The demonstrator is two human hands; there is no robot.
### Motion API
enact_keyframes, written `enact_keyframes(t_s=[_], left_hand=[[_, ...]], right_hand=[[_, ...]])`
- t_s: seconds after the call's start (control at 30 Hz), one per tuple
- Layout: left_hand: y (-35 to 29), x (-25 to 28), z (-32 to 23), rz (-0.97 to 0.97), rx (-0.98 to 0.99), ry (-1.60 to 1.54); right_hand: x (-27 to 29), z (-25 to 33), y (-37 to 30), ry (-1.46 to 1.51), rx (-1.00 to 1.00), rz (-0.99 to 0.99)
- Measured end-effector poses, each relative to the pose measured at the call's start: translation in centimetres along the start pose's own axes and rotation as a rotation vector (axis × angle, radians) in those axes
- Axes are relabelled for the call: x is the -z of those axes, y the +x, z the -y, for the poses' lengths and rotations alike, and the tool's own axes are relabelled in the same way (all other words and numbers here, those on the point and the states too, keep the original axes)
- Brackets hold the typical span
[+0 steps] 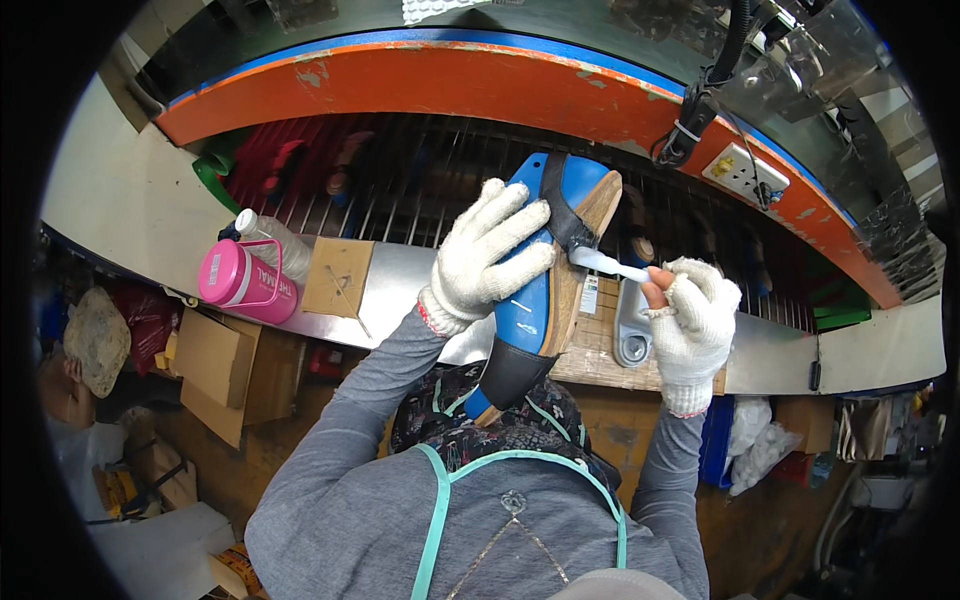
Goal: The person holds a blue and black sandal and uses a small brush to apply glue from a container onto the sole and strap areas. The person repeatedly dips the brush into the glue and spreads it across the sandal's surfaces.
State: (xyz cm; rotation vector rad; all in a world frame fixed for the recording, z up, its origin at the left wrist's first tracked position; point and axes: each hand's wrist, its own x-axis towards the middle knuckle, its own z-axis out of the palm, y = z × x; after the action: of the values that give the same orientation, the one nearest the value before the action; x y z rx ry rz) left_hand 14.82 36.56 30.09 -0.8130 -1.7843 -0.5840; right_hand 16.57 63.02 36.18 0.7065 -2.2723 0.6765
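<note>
Nearest the camera, at the lower edge, soft grey shirt cloth (pixel 380 520) shows beside turquoise apron trim (pixel 441 515). Beyond it, the smooth, glossy blue shoe mould (pixel 523 315) lies lengthwise from near to far, its near end above the lap. Black straps (pixel 566 225) wrap it, and a tan, wood-grained sole (pixel 565 300) faces right, probably angled so that its edge is easy to reach.

The left hand (pixel 490 250), in a knitted white glove, lies across the blue surface, fingers spread and nearly straight, seemingly to brace it. The gloved right hand (pixel 692 325) has its fingers curled, pinching the slim, whitish brush (pixel 608 263) by its handle end; the tip meets the strap and sole edge. Below that hand, a pale container (pixel 633 325) with a round hollow sits on a slatted board (pixel 597 365), perhaps for handiness. Far left stands a rounded pink jug (pixel 240 275).
</note>
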Motion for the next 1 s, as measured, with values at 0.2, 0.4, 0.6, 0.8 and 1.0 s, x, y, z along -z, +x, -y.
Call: enact_keyframes(t_s=[0.2,0.4,0.6,0.8,1.0], left_hand=[[-0.2,0.1,0.6,-0.004,0.018,-0.03],[-1.3,-0.9,0.0,-0.188,0.136,-0.158],[-2.3,-0.9,-0.3,-0.183,0.164,-0.102],[-3.0,-1.8,-0.2,-0.34,0.185,-0.123],[-3.3,-1.7,-0.2,-0.341,0.228,-0.053]], right_hand=[[0.7,-0.3,1.6,0.087,-0.002,0.095],[-0.8,0.7,1.1,0.102,-0.068,-0.004],[-1.7,0.3,1.3,0.28,-0.148,-0.021],[-2.4,0.1,0.4,0.476,-0.129,0.136],[-6.1,1.4,-2.0,0.677,-0.416,-0.013]])
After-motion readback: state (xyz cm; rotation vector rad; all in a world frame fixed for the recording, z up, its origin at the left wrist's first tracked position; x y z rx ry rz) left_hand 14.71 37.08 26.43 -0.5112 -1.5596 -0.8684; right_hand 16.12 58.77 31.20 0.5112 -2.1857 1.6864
